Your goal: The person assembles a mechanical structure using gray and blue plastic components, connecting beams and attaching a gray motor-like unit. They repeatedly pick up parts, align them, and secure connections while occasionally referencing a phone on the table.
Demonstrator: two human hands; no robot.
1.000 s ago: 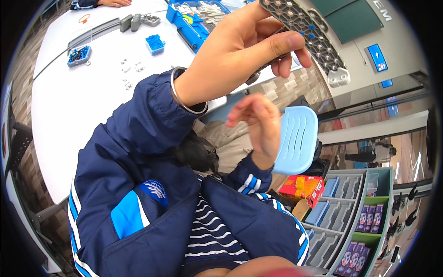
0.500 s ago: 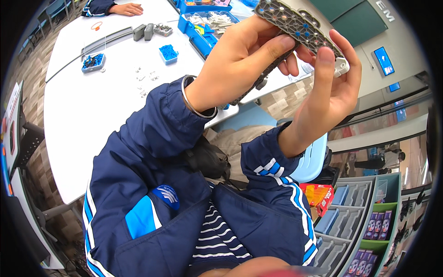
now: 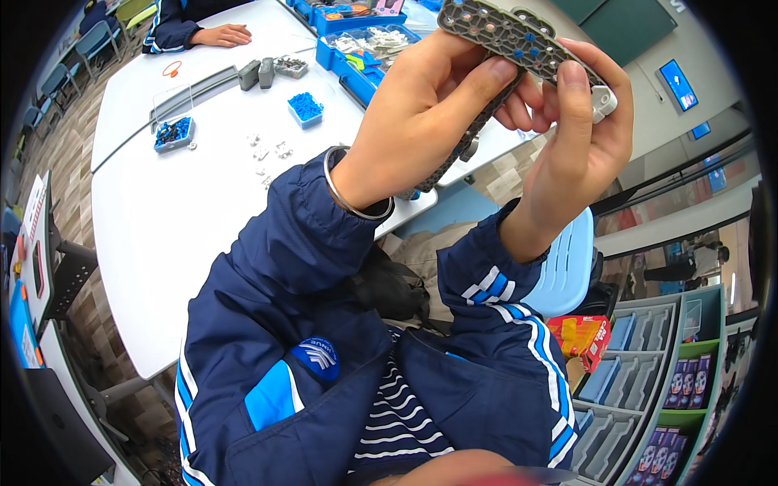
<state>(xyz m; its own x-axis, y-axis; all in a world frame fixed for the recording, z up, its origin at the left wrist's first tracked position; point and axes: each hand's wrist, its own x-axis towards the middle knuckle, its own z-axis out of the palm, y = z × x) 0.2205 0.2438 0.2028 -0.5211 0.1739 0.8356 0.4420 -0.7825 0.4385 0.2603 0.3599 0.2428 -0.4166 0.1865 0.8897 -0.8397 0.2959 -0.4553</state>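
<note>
Both my hands are raised at the top right, gripping a dark grey building-kit assembly (image 3: 504, 36) made of perforated beams, with blue and pale pins in some holes. My left hand (image 3: 433, 113) wraps its fingers round the beams, its thumb pressed along the edge. A silver bangle (image 3: 350, 204) circles that wrist. My right hand (image 3: 571, 121) holds the far end, the index finger on the flat face, beside a small white connector (image 3: 604, 103). A second beam (image 3: 466, 138) slants down behind my left hand and is partly hidden.
The white table (image 3: 162, 267) carries a box of blue and black pins (image 3: 173, 134), a tub of blue pins (image 3: 306, 108), scattered white pieces (image 3: 267, 154), dark grey blocks (image 3: 258, 74) and a blue parts case (image 3: 348, 69). Another person's hand (image 3: 221, 36) rests at the far edge. A light blue chair (image 3: 567, 271) stands right.
The view has shifted a little, so the table and my body appear further right. Both hands keep their hold on the assembly, which looks slightly higher and further left.
</note>
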